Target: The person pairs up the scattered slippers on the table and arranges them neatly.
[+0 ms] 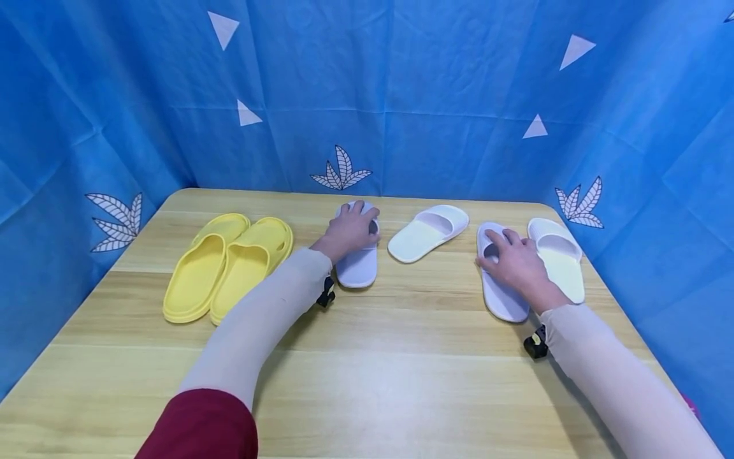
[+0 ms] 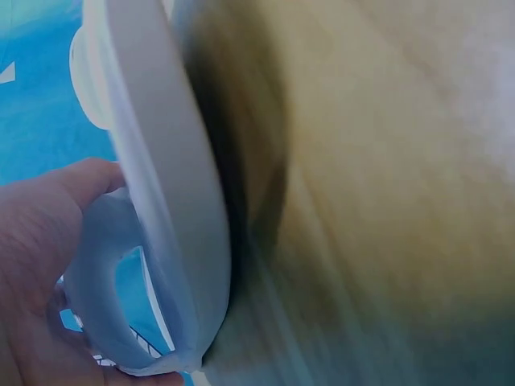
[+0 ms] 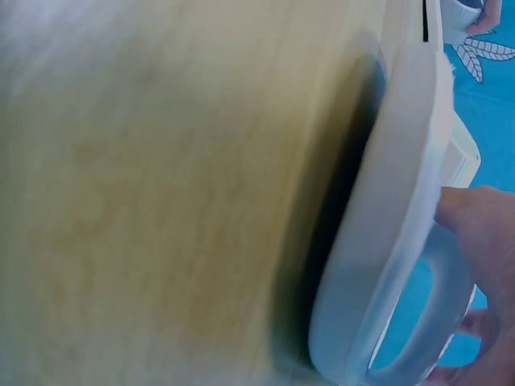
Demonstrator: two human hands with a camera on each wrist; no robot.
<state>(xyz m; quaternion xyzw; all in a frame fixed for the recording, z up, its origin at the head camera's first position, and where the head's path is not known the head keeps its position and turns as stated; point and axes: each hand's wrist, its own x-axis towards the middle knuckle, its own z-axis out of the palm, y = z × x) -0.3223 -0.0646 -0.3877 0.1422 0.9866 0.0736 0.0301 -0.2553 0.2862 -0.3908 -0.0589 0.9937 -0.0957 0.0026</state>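
My left hand (image 1: 348, 231) grips a pale lavender slipper (image 1: 357, 273) over its strap, near the back middle of the table. In the left wrist view the thumb and fingers curl round the strap of that slipper (image 2: 181, 201), and a dark shadow runs along its sole. Towards the right side, my right hand (image 1: 518, 264) holds the matching lavender slipper (image 1: 504, 301) by the strap. The right wrist view shows this slipper (image 3: 382, 233) edge-on, with the thumb on one side of the strap and fingers on the other.
Between the hands lies a single white slipper (image 1: 420, 237), set at a slant. Another white slipper (image 1: 561, 271) lies just right of my right hand. On the left, two yellow slippers (image 1: 195, 277) lie side by side. A blue curtain (image 1: 447, 76) surrounds the wooden table (image 1: 367, 382).
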